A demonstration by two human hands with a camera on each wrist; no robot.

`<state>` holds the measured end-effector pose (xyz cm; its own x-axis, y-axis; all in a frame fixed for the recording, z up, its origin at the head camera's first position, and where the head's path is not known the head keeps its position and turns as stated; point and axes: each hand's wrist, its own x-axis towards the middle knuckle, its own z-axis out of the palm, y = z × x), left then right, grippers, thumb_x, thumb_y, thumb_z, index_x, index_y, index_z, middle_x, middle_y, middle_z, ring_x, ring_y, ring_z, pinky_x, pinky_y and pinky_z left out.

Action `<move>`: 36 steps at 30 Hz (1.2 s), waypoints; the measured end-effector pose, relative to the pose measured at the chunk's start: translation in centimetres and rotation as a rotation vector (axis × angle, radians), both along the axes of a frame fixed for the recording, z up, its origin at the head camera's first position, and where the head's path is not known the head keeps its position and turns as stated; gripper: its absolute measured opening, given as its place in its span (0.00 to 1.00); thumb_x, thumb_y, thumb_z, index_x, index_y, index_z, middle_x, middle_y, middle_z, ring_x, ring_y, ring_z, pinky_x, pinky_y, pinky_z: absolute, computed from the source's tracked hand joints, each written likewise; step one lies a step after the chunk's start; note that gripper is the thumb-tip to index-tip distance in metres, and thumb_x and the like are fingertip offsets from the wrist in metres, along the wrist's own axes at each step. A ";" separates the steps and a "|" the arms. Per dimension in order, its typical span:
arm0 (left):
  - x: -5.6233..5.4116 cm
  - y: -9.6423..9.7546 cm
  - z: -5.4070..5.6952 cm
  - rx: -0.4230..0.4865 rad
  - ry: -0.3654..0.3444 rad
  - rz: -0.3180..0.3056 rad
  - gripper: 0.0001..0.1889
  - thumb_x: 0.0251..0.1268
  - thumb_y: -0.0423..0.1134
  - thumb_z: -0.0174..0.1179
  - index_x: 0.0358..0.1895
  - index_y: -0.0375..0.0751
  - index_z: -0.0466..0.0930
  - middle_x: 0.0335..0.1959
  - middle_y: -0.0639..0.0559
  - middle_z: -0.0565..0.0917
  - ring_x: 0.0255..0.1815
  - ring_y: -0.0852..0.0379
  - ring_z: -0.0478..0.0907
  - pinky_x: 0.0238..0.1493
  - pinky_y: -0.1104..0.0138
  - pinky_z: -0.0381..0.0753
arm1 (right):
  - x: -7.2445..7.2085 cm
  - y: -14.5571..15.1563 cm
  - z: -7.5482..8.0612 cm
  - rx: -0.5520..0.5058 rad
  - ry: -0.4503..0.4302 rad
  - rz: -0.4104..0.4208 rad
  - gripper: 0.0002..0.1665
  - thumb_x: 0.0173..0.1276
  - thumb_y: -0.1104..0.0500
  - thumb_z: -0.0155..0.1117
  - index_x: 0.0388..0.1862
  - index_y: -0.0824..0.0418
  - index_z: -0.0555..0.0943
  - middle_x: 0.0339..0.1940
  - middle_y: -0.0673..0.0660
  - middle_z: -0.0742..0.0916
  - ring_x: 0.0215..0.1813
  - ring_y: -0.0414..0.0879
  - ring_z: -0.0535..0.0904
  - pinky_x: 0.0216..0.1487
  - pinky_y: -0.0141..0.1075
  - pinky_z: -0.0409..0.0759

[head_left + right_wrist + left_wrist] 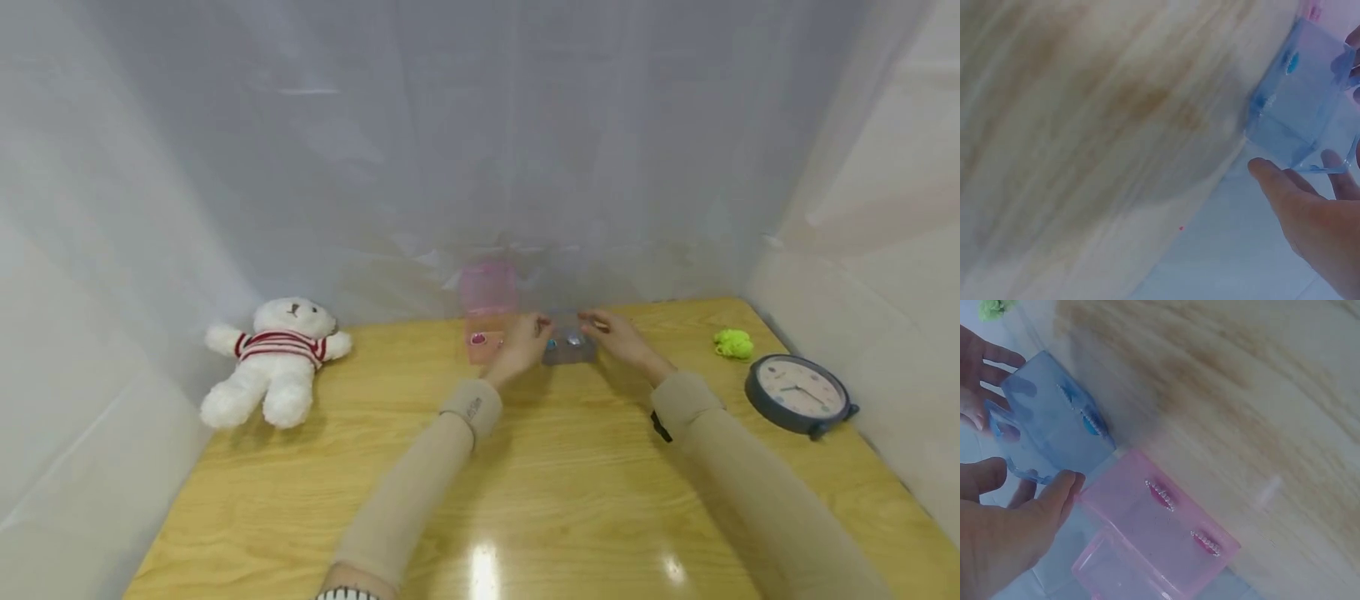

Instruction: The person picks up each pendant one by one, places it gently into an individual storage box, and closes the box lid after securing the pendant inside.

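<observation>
A clear blue plastic box (1063, 434) with its lid (1016, 447) raised stands at the table's back edge. Blue gem-like ornaments with pearly trim sit on its side. My left hand (519, 343) holds one corner of the lid between thumb and fingers. At the opposite corner my right hand (621, 337) holds the lid likewise, one fingertip showing through the plastic in the right wrist view. Beside the blue box, to its left, is a clear pink box (1160, 519) with its lid (488, 286) standing up and pink ornaments on its side. My left hand partly covers it in the head view.
A white teddy bear (281, 362) in a striped top lies at the left of the wooden table (570, 475). On the right are a bright green bundle (733, 342) and a dark-rimmed round clock (799, 393). Pale sheeting (465, 150) rises behind and at both sides.
</observation>
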<state>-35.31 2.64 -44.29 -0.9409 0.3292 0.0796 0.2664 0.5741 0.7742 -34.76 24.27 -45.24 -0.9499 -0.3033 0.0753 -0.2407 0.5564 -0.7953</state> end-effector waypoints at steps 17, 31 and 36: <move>0.9 0.4 -1.5 -0.176 0.133 0.054 0.18 0.78 0.33 0.58 0.67 0.33 0.78 0.61 0.38 0.86 0.57 0.45 0.87 0.60 0.59 0.89 | 0.5 -0.8 -1.4 -0.015 -0.013 -0.028 0.28 0.85 0.62 0.52 0.78 0.71 0.65 0.81 0.74 0.67 0.82 0.75 0.59 0.76 0.68 0.72; -0.8 -4.8 2.7 0.200 0.131 0.136 0.20 0.82 0.36 0.52 0.69 0.29 0.73 0.67 0.32 0.80 0.69 0.37 0.79 0.73 0.50 0.81 | -0.6 -3.8 2.8 -0.113 0.024 -0.184 0.34 0.85 0.53 0.52 0.81 0.68 0.61 0.81 0.72 0.69 0.81 0.68 0.64 0.83 0.61 0.66; -2.4 -8.0 2.9 0.284 0.086 0.271 0.23 0.84 0.38 0.50 0.72 0.28 0.69 0.69 0.31 0.78 0.72 0.36 0.75 0.78 0.49 0.75 | -1.9 -7.6 4.2 -0.208 -0.052 -0.197 0.37 0.86 0.49 0.50 0.82 0.69 0.59 0.80 0.72 0.70 0.80 0.66 0.68 0.84 0.57 0.67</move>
